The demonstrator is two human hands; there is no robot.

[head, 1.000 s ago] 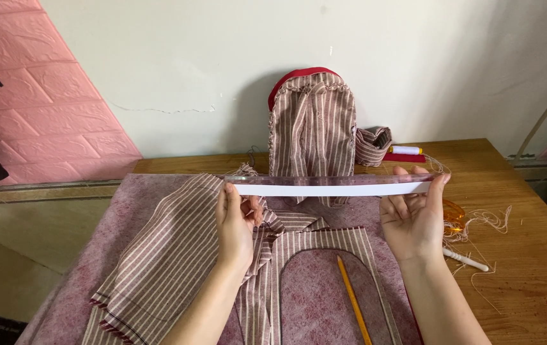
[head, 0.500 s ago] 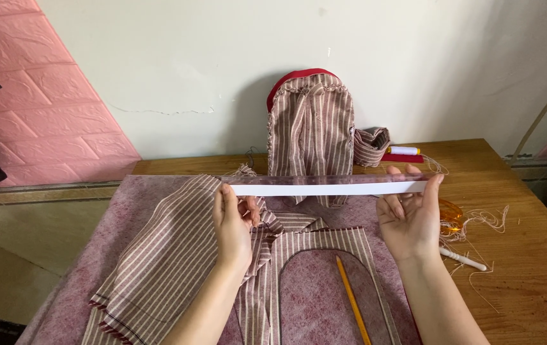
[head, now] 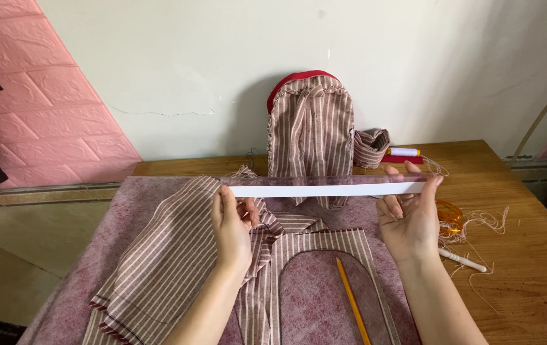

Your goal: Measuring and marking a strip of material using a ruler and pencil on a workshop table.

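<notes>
Clear ruler (head: 328, 186) held level by left hand (head: 232, 223), right hand (head: 408, 217).

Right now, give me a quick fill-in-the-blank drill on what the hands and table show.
1. The left hand and right hand hold the clear ruler by its two ____.
2. The pencil lying inside the arch-shaped cutout is ____ in colour.
3. The cloth under the left hand has a ____ pattern.

Missing words: ends; yellow; striped

No packages, labels, signs or screens visible.
</notes>
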